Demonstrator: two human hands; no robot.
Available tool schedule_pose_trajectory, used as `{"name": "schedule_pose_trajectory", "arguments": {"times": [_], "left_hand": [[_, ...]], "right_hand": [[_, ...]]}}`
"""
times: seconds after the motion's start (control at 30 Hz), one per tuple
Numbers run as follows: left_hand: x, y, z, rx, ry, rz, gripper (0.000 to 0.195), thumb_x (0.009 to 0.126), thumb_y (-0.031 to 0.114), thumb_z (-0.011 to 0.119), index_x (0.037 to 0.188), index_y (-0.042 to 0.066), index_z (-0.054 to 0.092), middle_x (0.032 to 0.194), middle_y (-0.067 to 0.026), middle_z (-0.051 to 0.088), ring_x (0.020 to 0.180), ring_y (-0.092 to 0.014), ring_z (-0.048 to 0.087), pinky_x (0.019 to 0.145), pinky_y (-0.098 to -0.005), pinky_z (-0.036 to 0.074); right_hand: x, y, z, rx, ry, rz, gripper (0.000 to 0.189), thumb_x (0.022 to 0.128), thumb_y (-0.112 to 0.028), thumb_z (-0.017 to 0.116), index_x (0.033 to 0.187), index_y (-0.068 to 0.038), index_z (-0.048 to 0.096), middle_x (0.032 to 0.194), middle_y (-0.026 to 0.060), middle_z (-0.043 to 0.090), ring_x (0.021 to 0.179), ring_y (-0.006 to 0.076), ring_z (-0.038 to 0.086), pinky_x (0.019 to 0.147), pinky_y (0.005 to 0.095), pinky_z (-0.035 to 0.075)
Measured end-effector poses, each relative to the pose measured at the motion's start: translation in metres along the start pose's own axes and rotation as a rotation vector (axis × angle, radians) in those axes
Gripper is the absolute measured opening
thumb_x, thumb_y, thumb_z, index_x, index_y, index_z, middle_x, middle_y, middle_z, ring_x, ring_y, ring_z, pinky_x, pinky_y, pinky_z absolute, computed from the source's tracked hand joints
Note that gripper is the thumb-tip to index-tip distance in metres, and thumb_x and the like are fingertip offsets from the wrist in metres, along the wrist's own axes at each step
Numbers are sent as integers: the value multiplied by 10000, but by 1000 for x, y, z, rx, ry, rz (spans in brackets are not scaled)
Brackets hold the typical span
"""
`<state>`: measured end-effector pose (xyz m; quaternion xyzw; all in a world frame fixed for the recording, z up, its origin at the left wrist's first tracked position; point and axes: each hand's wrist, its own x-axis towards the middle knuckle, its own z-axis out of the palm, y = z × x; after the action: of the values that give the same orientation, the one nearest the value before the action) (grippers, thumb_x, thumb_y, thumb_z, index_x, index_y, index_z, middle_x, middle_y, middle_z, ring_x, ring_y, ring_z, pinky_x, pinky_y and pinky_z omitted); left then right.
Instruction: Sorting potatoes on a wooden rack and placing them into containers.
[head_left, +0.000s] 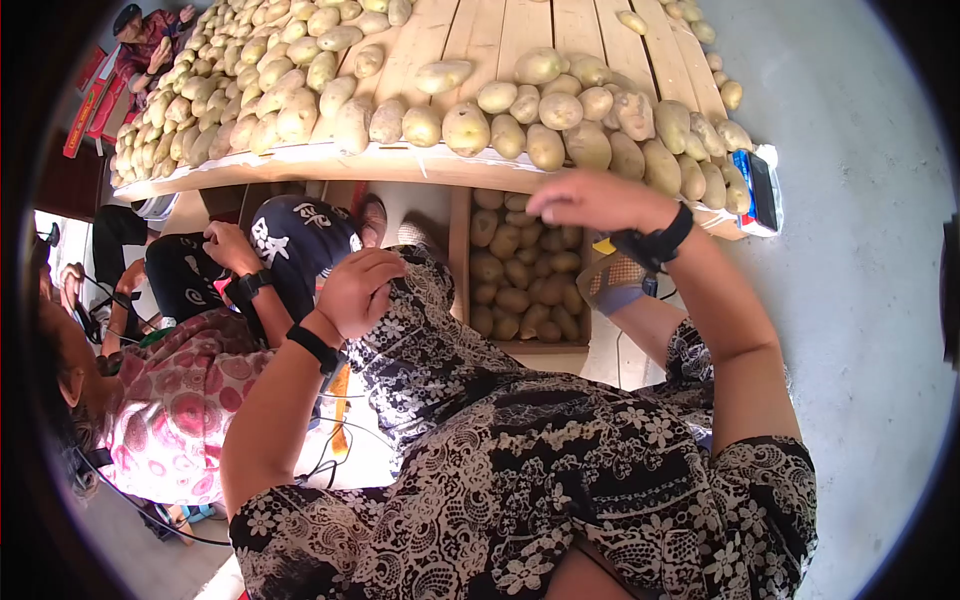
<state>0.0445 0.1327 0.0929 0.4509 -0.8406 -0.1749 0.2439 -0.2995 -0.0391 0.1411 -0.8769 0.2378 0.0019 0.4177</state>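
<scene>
My left hand (358, 294) hovers over or rests on my knee in patterned cloth, its fingers curled together and no object showing in it. Out in front, my right hand (596, 201) is by the front edge of a slatted wooden table (480, 163), above a wooden box (459, 259). Its fingers are slightly apart and nothing shows in them; the palm is hidden. Inside the box lie many potatoes (514, 300). More potatoes (466, 129) line the table's front edge, just beyond my right hand. Both wrists wear black bands.
Potatoes (225, 97) are heaped on the table's left side. A phone (763, 191) is at its right corner. On my left sits a person in a patterned top (180, 405); another person (146, 49) is at the far left. Cables (330, 457) hang beside me. A grey surface (847, 300) extends along the right.
</scene>
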Motion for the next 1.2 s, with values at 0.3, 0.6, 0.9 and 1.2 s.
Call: {"name": "schedule_pose_trajectory", "arguments": {"times": [0.3,0.6,0.9,1.2], "left_hand": [[0,-4,-1,4,-41,11,315,697,5,525,988,28,644,1011,-148,657,982,-351,615,897,-439,483],[8,3,-5,6,-58,-11,289,704,28,535,966,41,655,997,-119,669,966,-315,632,877,-410,501],[19,3,-7,-13,-108,24,288,711,38,535,976,37,647,1012,-122,665,977,-319,629,880,-422,499],[20,4,-4,-8,-121,-10,288,726,61,531,987,43,651,1035,-126,665,985,-326,625,895,-424,494]], "right_hand": [[28,123,165,-471,-206,362,202,792,-122,560,897,-45,713,933,193,686,870,373,658,763,469,518],[39,152,236,-798,-291,804,187,814,-177,622,947,-150,751,957,52,724,874,245,693,596,462,527],[42,187,257,-833,-89,964,276,851,-221,608,1102,-155,703,1062,66,668,953,269,660,670,479,535],[37,207,260,-523,18,1160,274,872,-224,583,1097,-126,705,1153,82,662,1036,277,650,767,470,528]]}}
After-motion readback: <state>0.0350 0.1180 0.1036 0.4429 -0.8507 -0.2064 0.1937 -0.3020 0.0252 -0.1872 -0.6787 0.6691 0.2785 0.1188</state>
